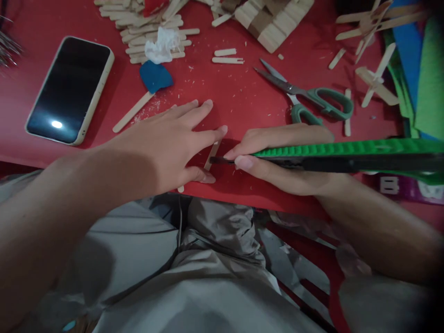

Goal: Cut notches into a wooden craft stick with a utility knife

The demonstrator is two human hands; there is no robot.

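My left hand (163, 145) lies flat on the red table (236, 92) with fingers spread, pressing a wooden craft stick (212, 155) down near the front edge. My right hand (280, 159) is closed round a green and black utility knife (347, 155). The knife's dark tip touches the stick between my left fingers. The stick's near end sticks out from under my left thumb at the table edge.
Green-handled scissors (308, 99) lie open behind my right hand. A phone (69, 90) rests at the left, a blue-tipped stick (145, 90) beside it. Piles of wooden sticks (152, 27), a stick-built block (274, 21) and coloured sheets (419, 69) crowd the back and right.
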